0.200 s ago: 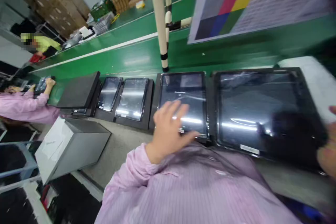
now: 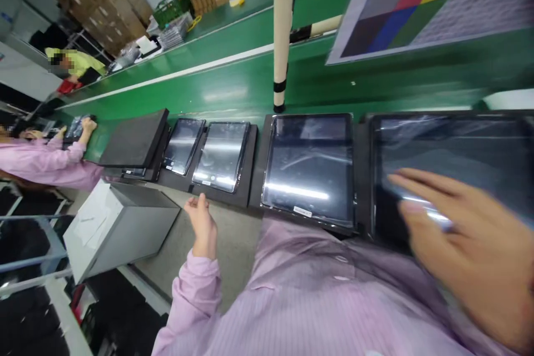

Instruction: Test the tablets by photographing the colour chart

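Note:
My right hand (image 2: 467, 239), blurred, reaches over the large right-hand tablet (image 2: 400, 144) with its fingers stretched out. It covers much of that dark screen; I cannot tell whether it touches. My left hand (image 2: 203, 228) is off the tablets, in front of the bench edge, its fingers curled in and nothing visible in them. Between the hands lies another film-covered tablet (image 2: 311, 161), with a white label at its lower edge, on black foam. Farther left, two smaller tablets (image 2: 223, 150) (image 2: 183, 144) rest side by side on a black foam tray (image 2: 247, 172).
A black foam slab (image 2: 133, 139) lies at the left end of the row. Below it stands a grey box (image 2: 125, 228). A beige post (image 2: 281, 39) rises behind the tablets, beside a colour-printed sheet (image 2: 400, 11). Co-workers sit along the green bench (image 2: 167, 86), one in a pink sleeve (image 2: 50, 156).
My left hand has moved off the middle tablet, left and toward me, its fingers curling. My right hand has come in from the right edge over the large tablet. The view has shifted.

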Motion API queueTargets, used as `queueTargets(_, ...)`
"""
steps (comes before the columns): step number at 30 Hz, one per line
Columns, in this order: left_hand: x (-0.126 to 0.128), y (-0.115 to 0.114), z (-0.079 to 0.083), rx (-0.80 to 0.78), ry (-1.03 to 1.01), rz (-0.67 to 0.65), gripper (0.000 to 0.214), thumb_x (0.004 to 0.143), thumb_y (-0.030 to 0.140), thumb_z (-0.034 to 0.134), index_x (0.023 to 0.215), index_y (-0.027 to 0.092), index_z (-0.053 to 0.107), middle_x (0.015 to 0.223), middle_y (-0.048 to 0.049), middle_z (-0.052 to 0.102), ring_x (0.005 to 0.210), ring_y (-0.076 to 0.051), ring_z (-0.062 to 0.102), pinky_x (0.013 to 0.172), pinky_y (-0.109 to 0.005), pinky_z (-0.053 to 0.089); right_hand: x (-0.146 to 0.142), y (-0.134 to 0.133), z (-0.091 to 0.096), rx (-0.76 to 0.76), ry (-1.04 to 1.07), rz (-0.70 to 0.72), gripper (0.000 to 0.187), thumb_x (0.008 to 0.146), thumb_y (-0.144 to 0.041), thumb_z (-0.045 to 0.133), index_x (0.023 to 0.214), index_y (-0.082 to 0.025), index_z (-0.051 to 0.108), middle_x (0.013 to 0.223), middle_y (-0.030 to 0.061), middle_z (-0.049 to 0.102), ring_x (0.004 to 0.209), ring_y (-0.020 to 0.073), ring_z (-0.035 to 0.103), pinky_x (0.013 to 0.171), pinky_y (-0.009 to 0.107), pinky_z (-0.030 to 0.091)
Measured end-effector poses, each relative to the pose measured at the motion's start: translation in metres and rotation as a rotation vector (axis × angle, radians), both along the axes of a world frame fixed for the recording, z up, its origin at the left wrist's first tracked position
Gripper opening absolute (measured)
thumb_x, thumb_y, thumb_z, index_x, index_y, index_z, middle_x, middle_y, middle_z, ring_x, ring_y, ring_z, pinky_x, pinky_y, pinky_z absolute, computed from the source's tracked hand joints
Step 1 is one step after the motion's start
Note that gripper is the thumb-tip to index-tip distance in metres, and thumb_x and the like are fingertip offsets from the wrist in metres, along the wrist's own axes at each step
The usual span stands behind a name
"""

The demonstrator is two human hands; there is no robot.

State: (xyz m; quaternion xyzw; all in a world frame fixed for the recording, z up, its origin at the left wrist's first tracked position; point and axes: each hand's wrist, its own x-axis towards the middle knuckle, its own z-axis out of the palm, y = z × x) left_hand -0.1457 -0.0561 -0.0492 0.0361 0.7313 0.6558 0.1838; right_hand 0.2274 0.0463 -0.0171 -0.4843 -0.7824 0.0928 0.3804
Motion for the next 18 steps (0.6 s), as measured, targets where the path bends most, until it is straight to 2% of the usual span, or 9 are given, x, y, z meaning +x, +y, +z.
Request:
queueTargets(1,-0.015,-0.003,-0.004,-0.003,-0.100,-0.019,0.025,0.084,0.034,0.071,0.095,0.018,0.054,0.105,-0.0108,0.061,0.109,-0.026,0.063,0.102,-0.050,0.049,-0.021,-0.003,0.006,0.049,0.012,0.098,0.031,0.101,-0.027,0.049,0.128,-0.022,0.063,0.128,0.0115,0.066,0.109,0.0208,0.066,0.085,0.033,0.055)
queueTargets(4,-0.040,-0.001,-0.007,-0.008,-0.308,-0.123,0.025,0.090,0.036,0.064,0.077,0.017,0.054,0.084,-0.0089,0.064,0.084,-0.023,0.069,0.087,-0.047,0.057,-0.078,-0.013,0.015,0.121,0.098,0.419,0.026,0.099,-0.022,0.053,0.121,-0.018,0.066,0.117,0.0095,0.071,0.105,0.0174,0.068,0.090,0.031,0.056)
queueTargets(7,-0.046,0.006,-0.007,-0.033,-0.404,-0.177,0.019,0.095,0.031,0.060,0.081,0.017,0.058,0.079,-0.0037,0.066,0.074,-0.015,0.068,0.082,-0.035,0.058,-0.110,-0.022,0.013,0.159,0.110,0.687,0.028,0.100,-0.025,0.049,0.118,-0.015,0.068,0.114,0.0087,0.072,0.102,0.0185,0.069,0.090,0.036,0.057)
queueTargets(10,-0.054,0.009,-0.013,-0.099,-0.416,-0.242,0.024,0.102,0.025,0.046,0.086,0.016,0.061,0.070,-0.0019,0.067,0.064,-0.011,0.066,0.073,-0.025,0.057,-0.118,-0.026,0.009,0.122,0.107,0.729,0.033,0.102,-0.033,0.045,0.109,-0.015,0.072,0.110,0.0081,0.073,0.090,0.0182,0.070,0.084,0.035,0.057)
queueTargets(11,-0.058,0.009,-0.016,-0.141,-0.411,-0.258,0.028,0.103,0.026,0.046,0.083,0.015,0.062,0.066,-0.0028,0.067,0.062,-0.012,0.067,0.069,-0.024,0.058,-0.118,-0.028,0.010,0.063,0.100,0.711,0.035,0.102,-0.033,0.043,0.110,-0.016,0.073,0.112,0.0078,0.073,0.091,0.0178,0.070,0.086,0.034,0.056)
queueTargets(14,-0.072,0.010,-0.021,-0.132,-0.499,-0.330,0.031,0.102,0.030,0.047,0.081,0.015,0.064,0.064,-0.0036,0.070,0.061,-0.014,0.070,0.065,-0.023,0.060,-0.114,-0.038,0.014,-0.122,0.092,0.654,0.042,0.104,-0.033,0.035,0.113,-0.020,0.074,0.116,0.0079,0.073,0.098,0.0183,0.070,0.093,0.033,0.053)
queueTargets(18,-0.078,0.013,-0.011,-0.062,-0.624,-0.256,0.028,0.099,0.031,0.047,0.081,0.020,0.066,0.063,-0.0004,0.071,0.054,-0.015,0.069,0.057,-0.024,0.061,-0.112,-0.046,0.016,-0.297,0.190,0.666,0.040,0.099,-0.038,0.040,0.115,-0.032,0.075,0.116,0.0039,0.073,0.100,0.0192,0.070,0.099,0.035,0.052)
